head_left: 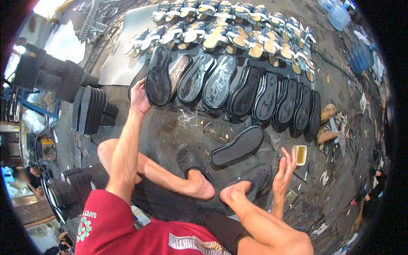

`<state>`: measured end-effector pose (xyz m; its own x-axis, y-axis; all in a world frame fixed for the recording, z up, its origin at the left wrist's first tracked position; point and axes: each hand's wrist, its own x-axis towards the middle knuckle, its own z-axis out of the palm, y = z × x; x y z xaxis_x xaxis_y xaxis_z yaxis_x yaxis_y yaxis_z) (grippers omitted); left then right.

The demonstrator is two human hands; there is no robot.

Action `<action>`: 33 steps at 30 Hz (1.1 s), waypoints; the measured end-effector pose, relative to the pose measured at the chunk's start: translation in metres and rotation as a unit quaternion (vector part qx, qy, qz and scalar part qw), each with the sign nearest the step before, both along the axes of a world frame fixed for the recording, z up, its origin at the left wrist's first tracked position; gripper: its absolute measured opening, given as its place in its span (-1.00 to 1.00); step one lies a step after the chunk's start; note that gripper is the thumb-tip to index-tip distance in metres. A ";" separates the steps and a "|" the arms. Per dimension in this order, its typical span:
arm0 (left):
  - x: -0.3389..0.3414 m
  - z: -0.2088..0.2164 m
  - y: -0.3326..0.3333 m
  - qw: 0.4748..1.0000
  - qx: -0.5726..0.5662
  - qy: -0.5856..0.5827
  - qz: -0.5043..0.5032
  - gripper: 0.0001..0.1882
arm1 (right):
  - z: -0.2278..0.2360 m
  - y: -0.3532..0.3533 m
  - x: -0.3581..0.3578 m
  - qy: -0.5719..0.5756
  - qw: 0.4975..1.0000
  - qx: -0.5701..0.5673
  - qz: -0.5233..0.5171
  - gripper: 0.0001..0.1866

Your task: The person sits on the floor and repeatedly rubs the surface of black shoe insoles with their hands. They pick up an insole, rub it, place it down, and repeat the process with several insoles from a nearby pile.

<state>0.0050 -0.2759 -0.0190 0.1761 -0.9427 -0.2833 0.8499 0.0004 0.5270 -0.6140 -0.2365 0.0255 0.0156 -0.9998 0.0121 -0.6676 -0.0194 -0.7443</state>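
My left hand (140,97) reaches forward and grips the left edge of a black shoe sole (159,78), whose dark upper face has whitish smears. This sole stands at the left end of a row of black soles, partly covering the ones behind it. Further along the row, some soles, such as this one (219,83), look wet and shiny. Over by my right knee, my right hand (284,173) is raised with its fingers apart, holding nothing. Beside its fingertips sits a small white tub (301,148) of yellowish liquid. One loose black sole (238,146) lies on the ground between my feet and the row.
Rows of strapped sandals (216,36) stand behind the soles on a grey sheet (123,55). Stacked black soles (91,108) rise at the left. Blue water jugs (360,57) are at the far right. Scraps litter the dark floor (170,134). My feet wear black clogs (187,157).
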 end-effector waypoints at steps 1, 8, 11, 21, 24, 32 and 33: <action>0.023 -0.019 -0.011 1.000 0.021 -0.010 -0.016 -0.52 | 0.000 0.002 -0.001 0.002 1.000 0.004 -0.006 -0.45; 0.053 -0.063 -0.069 0.977 0.137 -0.148 -0.068 -0.44 | -0.011 0.006 -0.005 0.028 0.999 0.008 -0.034 -0.49; 0.058 -0.069 -0.079 0.973 0.145 -0.154 -0.089 -0.41 | -0.009 0.008 -0.007 -0.004 0.998 0.013 -0.055 -0.48; 0.048 -0.063 -0.100 0.949 0.140 -0.243 -0.144 -0.41 | -0.010 0.016 -0.021 0.016 0.997 0.020 -0.070 -0.52; 0.056 -0.062 -0.102 0.884 0.168 -0.420 -0.117 -0.50 | -0.009 0.019 -0.022 0.011 0.997 0.015 -0.075 -0.53; 0.138 -0.031 -0.084 0.617 0.149 -0.771 0.044 -0.53 | -0.032 -0.003 -0.075 0.052 0.991 -0.035 -0.114 -0.59; 0.054 -0.062 -0.098 0.615 0.138 -0.770 0.095 -0.59 | -0.028 0.000 -0.100 0.107 0.983 -0.039 -0.146 -0.59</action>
